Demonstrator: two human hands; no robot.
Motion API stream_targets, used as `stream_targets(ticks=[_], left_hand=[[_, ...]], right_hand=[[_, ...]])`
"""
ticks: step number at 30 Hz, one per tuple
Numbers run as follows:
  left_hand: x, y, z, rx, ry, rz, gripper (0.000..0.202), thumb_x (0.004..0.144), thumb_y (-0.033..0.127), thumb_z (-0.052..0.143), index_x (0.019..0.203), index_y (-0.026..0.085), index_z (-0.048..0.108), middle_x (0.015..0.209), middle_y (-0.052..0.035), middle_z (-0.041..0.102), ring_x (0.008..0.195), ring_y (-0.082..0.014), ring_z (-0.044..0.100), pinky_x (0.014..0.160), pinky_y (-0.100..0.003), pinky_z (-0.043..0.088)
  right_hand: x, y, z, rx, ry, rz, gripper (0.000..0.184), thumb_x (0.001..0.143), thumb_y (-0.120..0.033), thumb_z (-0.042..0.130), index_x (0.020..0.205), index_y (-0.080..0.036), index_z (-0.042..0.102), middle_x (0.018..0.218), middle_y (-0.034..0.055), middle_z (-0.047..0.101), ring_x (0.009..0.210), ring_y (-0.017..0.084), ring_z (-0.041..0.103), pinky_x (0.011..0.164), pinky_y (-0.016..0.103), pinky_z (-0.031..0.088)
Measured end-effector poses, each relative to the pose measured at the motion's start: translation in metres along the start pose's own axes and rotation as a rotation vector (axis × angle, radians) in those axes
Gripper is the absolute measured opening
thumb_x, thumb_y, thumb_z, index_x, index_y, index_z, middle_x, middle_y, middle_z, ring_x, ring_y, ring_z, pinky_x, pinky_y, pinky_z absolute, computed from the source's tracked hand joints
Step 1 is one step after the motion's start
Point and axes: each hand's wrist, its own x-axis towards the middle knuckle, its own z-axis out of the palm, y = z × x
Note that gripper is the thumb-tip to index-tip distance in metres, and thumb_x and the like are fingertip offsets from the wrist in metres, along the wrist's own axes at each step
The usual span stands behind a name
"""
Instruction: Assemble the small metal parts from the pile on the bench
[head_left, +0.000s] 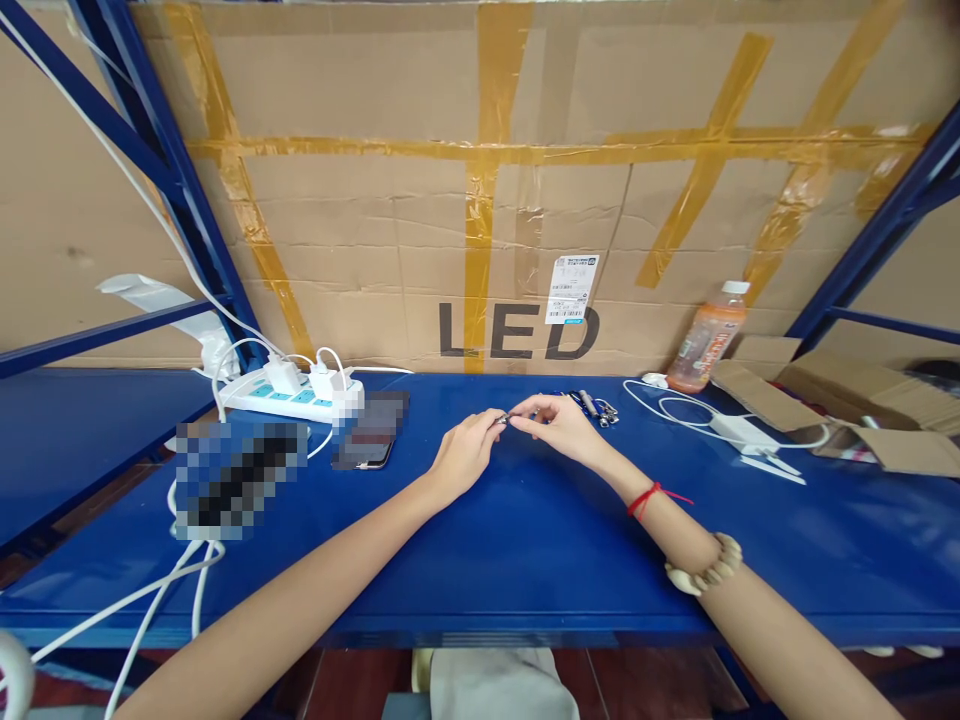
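Small metallic piece (504, 419), between both hands (461, 460), each pinching it, above blue tabletop (510, 570)

Both hands (465, 453) nearly meet, fingers (541, 403) pinched, forearms (352, 568) slanting inward.

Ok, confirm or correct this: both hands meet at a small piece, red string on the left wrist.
Wrong side: the head view shows the red string on the right wrist. Left hand and right hand meet at a small piece.
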Motion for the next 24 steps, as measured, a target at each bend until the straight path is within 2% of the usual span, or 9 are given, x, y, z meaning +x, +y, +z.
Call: stream_targets(ticks=[2,6,11,18,24], left_hand=[[-0.0001,0.0019,-0.0016,-0.012,0.002,-0.003,0.024,0.093,0.027,0.028,0.099,0.022,0.051,0.079,0.0008,0.058,0.074,-0.0128,0.054,0.065,-0.023,0.039],[0.0006,0.0013,-0.0023,-0.077,-0.021,-0.005,0.024,0.092,0.028,0.028,0.092,0.021,0.051,0.075,0.0018,0.055,0.068,-0.0110,0.052,0.062,-0.021,0.038],[0.0014,-0.0012,-0.0014,-0.120,-0.042,0.009,0.026,0.092,0.029,0.027,0.083,0.020,0.050,0.074,0.0018,0.054,0.068,-0.0109,0.051,0.063,-0.021,0.038],[0.0007,0.0005,-0.0035,-0.146,-0.136,0.075,0.022,0.092,0.027,0.028,0.090,0.020,0.048,0.085,-0.0009,0.056,0.078,-0.0132,0.052,0.070,-0.024,0.040],[-0.0014,-0.0025,-0.0029,-0.173,-0.191,0.017,0.012,0.091,0.028,0.032,0.090,0.020,0.041,0.086,-0.0004,0.057,0.076,-0.0142,0.055,0.065,-0.025,0.041]], right_hand=[[0.0002,0.0000,-0.0005,0.034,0.047,-0.050,0.035,0.066,-0.043,0.067,0.087,-0.015,0.068,0.081,0.0048,0.063,0.049,0.005,0.049,0.048,0.020,0.041],[-0.0004,-0.0009,-0.0021,0.041,0.053,-0.188,0.028,0.068,-0.042,0.066,0.079,-0.017,0.071,0.087,0.0059,0.061,0.056,0.006,0.049,0.051,0.021,0.042],[-0.0025,-0.0034,-0.0038,-0.047,0.037,-0.221,0.028,0.070,-0.044,0.065,0.085,-0.021,0.071,0.091,0.0051,0.059,0.059,0.006,0.048,0.052,0.021,0.043],[-0.0035,-0.0045,-0.0065,-0.072,-0.013,-0.273,0.028,0.069,-0.047,0.064,0.066,-0.020,0.070,0.087,0.0054,0.057,0.074,0.013,0.055,0.065,0.027,0.047],[-0.0054,-0.0040,-0.0031,-0.032,-0.044,-0.234,0.027,0.069,-0.044,0.066,0.063,-0.018,0.069,0.086,0.0062,0.056,0.073,0.012,0.054,0.049,0.021,0.039]])
